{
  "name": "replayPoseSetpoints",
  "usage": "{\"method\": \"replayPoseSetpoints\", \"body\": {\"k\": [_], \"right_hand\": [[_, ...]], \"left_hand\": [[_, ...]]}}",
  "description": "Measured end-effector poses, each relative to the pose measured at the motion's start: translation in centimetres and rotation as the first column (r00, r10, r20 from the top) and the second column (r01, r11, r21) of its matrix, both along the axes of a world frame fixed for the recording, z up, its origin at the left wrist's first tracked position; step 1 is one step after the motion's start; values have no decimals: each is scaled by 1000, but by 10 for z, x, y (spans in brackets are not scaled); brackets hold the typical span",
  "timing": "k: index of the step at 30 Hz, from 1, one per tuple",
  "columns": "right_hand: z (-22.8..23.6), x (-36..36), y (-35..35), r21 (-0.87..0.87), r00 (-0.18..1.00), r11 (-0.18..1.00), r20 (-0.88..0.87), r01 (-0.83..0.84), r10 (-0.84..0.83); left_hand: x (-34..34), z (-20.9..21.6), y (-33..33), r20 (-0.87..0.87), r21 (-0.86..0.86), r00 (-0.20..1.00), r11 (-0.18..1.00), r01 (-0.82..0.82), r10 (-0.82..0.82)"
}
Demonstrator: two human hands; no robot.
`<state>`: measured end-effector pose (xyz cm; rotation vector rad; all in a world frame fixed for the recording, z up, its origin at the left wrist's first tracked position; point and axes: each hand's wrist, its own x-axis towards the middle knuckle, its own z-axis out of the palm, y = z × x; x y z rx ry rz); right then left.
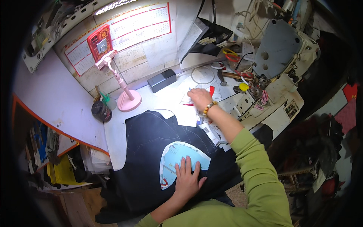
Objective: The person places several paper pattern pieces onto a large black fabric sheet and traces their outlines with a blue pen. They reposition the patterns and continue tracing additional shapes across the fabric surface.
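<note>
My left hand [186,177] lies flat with fingers spread on a light-blue, curved pattern piece [172,157] with a torn white edge. Beneath the piece is black fabric [141,151] marked with thin pale outlines. My right hand [200,99], a beaded bracelet at its wrist, is over the white paper pieces [187,117] at the back of the table. Its fingers are curled together, and whatever they may hold is too small to make out. A red strip [211,91] is beside that hand. A white box [210,134] lies below the right forearm.
A pink stand [129,100] holds a red-cased phone [100,43] at the back left. Near it are a black box [162,80], a green bottle [109,102] and a dark jar [101,110]. At right stand a hammer [222,77], pink-handled snips [263,99] and a sewing machine [278,49].
</note>
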<state>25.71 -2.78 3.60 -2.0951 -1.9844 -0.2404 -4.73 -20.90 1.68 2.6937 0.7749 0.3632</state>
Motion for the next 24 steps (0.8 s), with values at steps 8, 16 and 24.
{"method": "replayPoseSetpoints", "body": {"k": [8,16,24], "right_hand": [[6,40,2,-279,936,960,328,-36,131],[42,59,-13,-306,964,918,4,254,-266],[39,47,-49,-426,982,895,-67,133,-177]], "left_hand": [[0,-1,1,-18,35,1000,999,-4,4],[0,-1,2,-3,-11,1000,1000,0,0],[1,-2,1,-5,-13,1000,1000,-3,3]]}}
